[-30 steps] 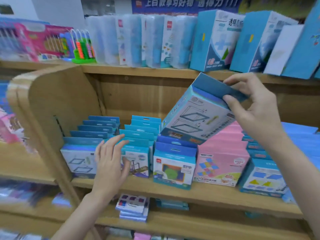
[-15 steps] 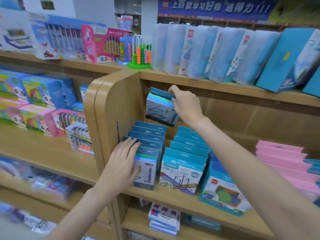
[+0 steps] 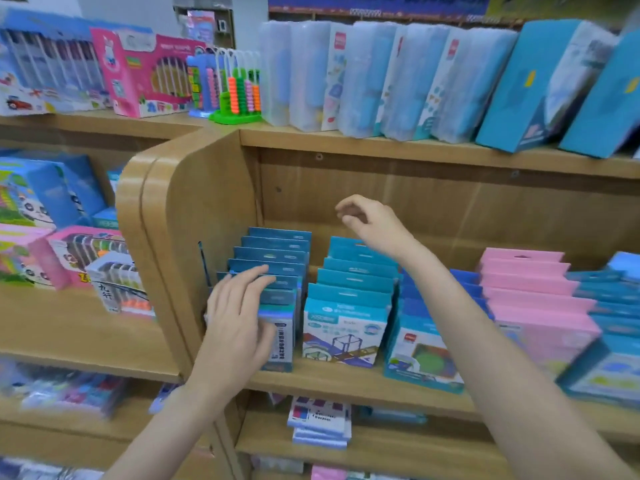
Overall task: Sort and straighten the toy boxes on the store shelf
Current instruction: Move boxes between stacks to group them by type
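Nothing is gripped: left hand [image 3: 239, 320] is laid flat on the leftmost box row [image 3: 273, 271], beside the shelf's side panel [image 3: 180, 216]; right hand [image 3: 367, 220] hovers loose, empty. Fronts are best squared with even palm pressure against 1 edge.

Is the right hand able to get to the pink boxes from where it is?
Probably yes. The right hand is empty and hovers in open air above the blue rows, and the pink boxes stand on the same shelf off to its right with nothing between them.
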Demonstrator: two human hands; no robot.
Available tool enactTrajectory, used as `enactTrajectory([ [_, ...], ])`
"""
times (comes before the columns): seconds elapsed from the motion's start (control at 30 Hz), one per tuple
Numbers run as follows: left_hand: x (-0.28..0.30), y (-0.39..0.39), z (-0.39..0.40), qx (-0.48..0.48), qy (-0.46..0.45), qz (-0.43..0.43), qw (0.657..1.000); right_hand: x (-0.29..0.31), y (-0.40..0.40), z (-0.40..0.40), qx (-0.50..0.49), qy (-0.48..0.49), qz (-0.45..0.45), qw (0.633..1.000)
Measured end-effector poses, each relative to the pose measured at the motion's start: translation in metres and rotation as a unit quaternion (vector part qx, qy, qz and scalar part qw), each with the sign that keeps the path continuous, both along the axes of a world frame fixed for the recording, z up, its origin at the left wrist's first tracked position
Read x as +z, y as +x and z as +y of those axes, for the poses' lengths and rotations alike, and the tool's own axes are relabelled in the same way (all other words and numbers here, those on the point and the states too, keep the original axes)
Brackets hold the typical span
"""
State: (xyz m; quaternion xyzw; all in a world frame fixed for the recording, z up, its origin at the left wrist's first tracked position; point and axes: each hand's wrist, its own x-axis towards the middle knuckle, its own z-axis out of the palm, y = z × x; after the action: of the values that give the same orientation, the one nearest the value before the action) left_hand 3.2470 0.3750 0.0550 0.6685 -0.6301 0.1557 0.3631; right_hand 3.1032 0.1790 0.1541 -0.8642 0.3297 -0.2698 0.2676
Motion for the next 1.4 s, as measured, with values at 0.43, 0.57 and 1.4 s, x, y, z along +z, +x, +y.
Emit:
enactTrajectory([
  [0.43,0.003,-0.061,-0.038,-0.076,0.060,-0.024,0.995,-0.040,-0.157,0.064,-0.170,0.030,-0.006,0.985],
  [0.57,0.002,-0.045,-0.028,-0.020,0.000,-0.055,0.998,-0.031,-0.141,0.064,-0.138,0.001,0.002,0.990],
  [1.4,-0.074,-0.010,0.022,0.155,0.059,-0.063,0.984,0.003,0.122,-0.046,0.223,0.206,0.406,0.862],
])
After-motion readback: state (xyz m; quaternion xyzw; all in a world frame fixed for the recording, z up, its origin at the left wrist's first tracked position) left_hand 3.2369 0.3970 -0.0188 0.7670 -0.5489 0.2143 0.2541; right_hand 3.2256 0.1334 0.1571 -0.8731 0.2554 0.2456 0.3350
